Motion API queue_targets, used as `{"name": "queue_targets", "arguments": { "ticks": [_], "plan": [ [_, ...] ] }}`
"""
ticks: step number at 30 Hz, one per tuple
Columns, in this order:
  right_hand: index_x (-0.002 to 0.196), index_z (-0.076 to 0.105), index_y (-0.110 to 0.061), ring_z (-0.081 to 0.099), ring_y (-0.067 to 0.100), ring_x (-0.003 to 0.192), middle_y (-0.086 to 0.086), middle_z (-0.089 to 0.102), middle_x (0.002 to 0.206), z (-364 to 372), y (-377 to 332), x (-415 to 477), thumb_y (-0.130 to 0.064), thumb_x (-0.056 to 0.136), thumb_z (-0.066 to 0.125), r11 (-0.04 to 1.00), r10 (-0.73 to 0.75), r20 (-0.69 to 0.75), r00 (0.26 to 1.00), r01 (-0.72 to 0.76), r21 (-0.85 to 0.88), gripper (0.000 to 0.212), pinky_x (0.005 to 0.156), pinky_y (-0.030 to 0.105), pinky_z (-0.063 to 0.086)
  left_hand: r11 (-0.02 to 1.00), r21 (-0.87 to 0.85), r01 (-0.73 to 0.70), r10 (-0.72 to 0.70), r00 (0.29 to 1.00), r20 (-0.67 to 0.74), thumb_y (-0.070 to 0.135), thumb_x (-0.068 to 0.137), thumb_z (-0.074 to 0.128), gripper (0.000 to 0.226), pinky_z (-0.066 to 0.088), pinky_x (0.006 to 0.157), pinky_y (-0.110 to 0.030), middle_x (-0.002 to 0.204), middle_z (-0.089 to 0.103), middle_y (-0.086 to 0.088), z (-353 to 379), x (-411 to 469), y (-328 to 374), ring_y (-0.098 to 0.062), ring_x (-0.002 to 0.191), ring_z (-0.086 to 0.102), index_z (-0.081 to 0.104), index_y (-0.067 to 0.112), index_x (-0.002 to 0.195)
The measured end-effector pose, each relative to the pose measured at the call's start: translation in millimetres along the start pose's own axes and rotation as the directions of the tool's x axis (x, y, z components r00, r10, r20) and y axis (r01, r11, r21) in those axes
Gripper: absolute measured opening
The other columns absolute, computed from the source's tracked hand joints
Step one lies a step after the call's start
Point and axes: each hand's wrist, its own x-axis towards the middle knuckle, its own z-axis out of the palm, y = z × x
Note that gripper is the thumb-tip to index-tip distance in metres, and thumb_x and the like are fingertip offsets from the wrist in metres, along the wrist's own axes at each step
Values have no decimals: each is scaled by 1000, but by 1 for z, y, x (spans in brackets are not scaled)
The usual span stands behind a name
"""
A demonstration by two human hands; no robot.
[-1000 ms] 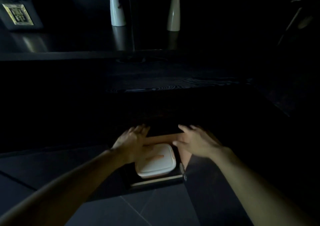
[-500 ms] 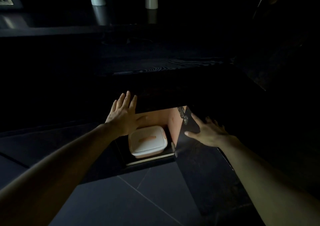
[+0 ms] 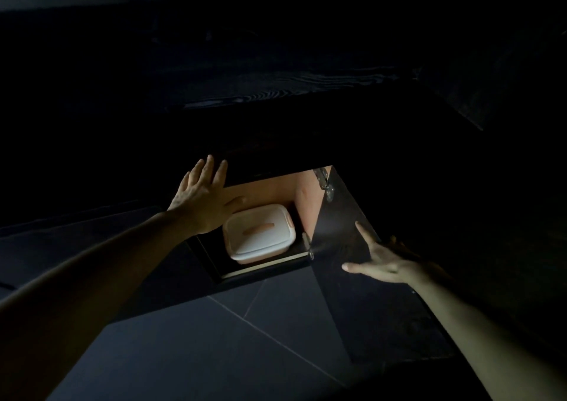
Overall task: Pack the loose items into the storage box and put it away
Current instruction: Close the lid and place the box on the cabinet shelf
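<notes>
The white storage box, lidded with a pale orange handle, stands on the floor of a low dark cabinet with a peach interior. My left hand hovers at the cabinet's left front edge, fingers spread, holding nothing, just left of the box. My right hand rests flat with fingers apart on the inner face of the open right door. The room is very dark.
The open door swings out to the right on metal hinges. A dark wood-grain top overhangs the cabinet. Dark floor tiles lie in front. The left door panel is barely visible.
Both hands came off the box and out of the cabinet. The left lifted to the cabinet's left edge; the right moved onto the open door. The view tilted downward.
</notes>
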Motion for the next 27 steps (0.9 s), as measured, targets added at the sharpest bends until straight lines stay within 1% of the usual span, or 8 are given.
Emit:
{"name": "queue_targets", "arguments": {
  "ticks": [5,8,11,15,18,20,22,27],
  "plan": [
    [138,-17,-46,24,36,135,14,16,152,10,-29,0,-67,65,61,975,-154,68,986,140,174,108,106,51,28,1000,22,18,-18,1000,-5,61,87,35,84,0,114,-39,156,-9,-11,7,-4,-16,-26,143,-9,-3,17,148],
    [138,2,-42,35,33,128,14,28,145,18,-58,-3,-63,68,61,941,-250,55,967,229,249,94,102,47,34,999,-4,35,-35,999,-19,60,88,36,84,0,114,-38,156,-8,-12,7,-8,-30,-26,143,-8,-5,17,147],
    [111,22,-35,52,26,102,9,46,118,23,-92,0,-74,57,53,929,-312,-5,950,306,206,73,87,43,45,998,-13,66,-67,997,-44,61,87,36,85,1,114,-37,156,-6,-12,6,-14,-48,-26,143,-7,-6,17,147],
    [102,34,-30,52,18,94,-2,48,106,36,-142,11,-73,58,51,896,-417,-8,909,413,161,63,78,36,44,993,-32,117,-118,992,-48,61,87,35,85,0,114,-36,156,-5,-11,5,-24,-76,-25,143,-7,-6,17,147],
    [111,41,-28,48,17,100,-3,43,117,52,-187,20,-62,66,54,850,-522,116,845,503,160,58,84,39,44,988,-44,150,-153,986,-72,60,87,36,85,0,114,-35,156,-4,-12,4,-31,-99,-25,143,-6,-4,15,147],
    [118,39,-26,48,19,100,-1,42,117,58,-207,29,-51,72,57,842,-537,163,828,511,177,55,81,36,43,984,-53,169,-173,981,-87,60,88,36,85,1,114,-35,156,-2,-13,3,-35,-113,-25,143,-5,-3,14,147],
    [112,38,-26,49,17,90,1,46,107,61,-214,39,-44,75,58,841,-539,161,827,517,162,46,75,35,44,981,-59,186,-192,976,-104,59,88,37,85,2,114,-36,156,0,-14,3,-37,-127,-26,143,-4,-3,14,147],
    [119,37,-41,45,19,99,1,42,115,49,-226,65,-52,71,55,837,-547,90,832,546,41,53,77,33,38,966,-110,233,-246,962,-122,57,88,39,85,5,114,-36,156,2,-15,7,-36,-149,-27,143,-2,-3,13,147]
  ]
}}
